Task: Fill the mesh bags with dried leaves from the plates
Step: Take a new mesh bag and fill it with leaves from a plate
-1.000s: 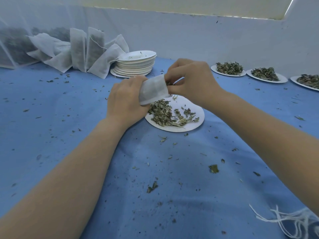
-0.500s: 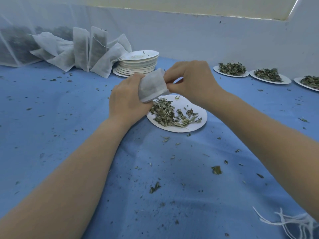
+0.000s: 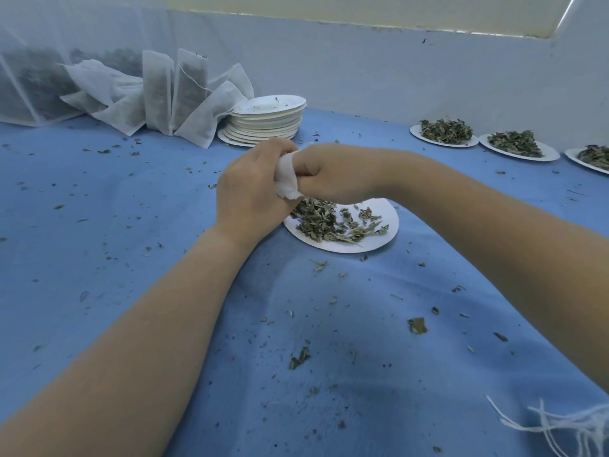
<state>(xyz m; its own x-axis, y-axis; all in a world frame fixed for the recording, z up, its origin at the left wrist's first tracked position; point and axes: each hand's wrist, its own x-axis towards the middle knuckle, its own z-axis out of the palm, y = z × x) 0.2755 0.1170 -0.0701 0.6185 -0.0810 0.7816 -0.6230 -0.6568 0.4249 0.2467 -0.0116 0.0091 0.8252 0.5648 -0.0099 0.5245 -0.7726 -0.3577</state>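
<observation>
step: stuffing leaves | mesh bag [image 3: 286,179] above plate [image 3: 379,240] at its 10 o'clock, gripped by left hand [image 3: 250,189] fingers; right hand [image 3: 324,173] fingers curled at bag mouth | advice: keep mouth wide, over dried leaves [image 3: 324,221]; catch spills

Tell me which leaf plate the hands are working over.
The near plate directly under both hands, leaves partly cleared. The three heaped plates along the right wall sit untouched, far from either hand.

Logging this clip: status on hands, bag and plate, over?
Left hand and right hand both grip the mesh bag. Bag above plate, dried leaves still on it. Nothing blocking.
</observation>
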